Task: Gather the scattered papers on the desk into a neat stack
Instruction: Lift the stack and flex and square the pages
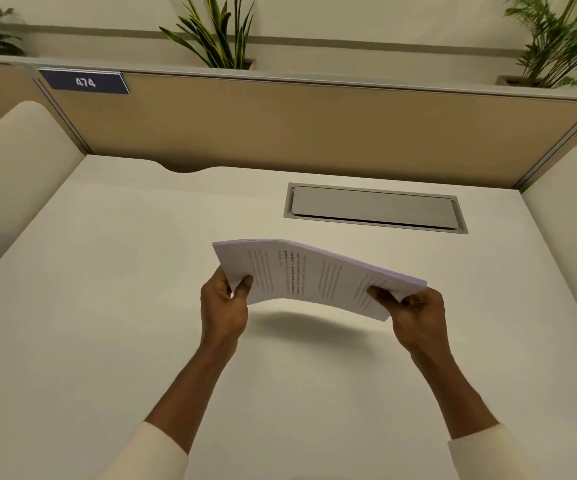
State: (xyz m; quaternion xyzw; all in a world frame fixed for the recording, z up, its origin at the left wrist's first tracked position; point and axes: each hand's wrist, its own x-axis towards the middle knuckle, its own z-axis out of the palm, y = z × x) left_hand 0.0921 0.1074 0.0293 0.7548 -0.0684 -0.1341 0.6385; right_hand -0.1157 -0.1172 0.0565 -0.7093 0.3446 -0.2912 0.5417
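White desk (107,289), paper stack (314,275) aloft, left fingers (243,284) and right fingers (380,294) pinching opposite edges

Over the middle of the counter (107,271) hangs the paper stack (314,277), a hatch (373,207) at one o'clock of it, the partition (280,126) and a plant (215,39) at twelve.

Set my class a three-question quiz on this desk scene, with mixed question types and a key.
1. How many hands grip the paper stack? A one, B both, C neither.
2. True or false: the stack lies flat on the desk.
3. Fill in: the blue sign reads ___.
Key: 1 B, left hand and right hand at opposite ends. 2 False, held above the desk. 3 474.
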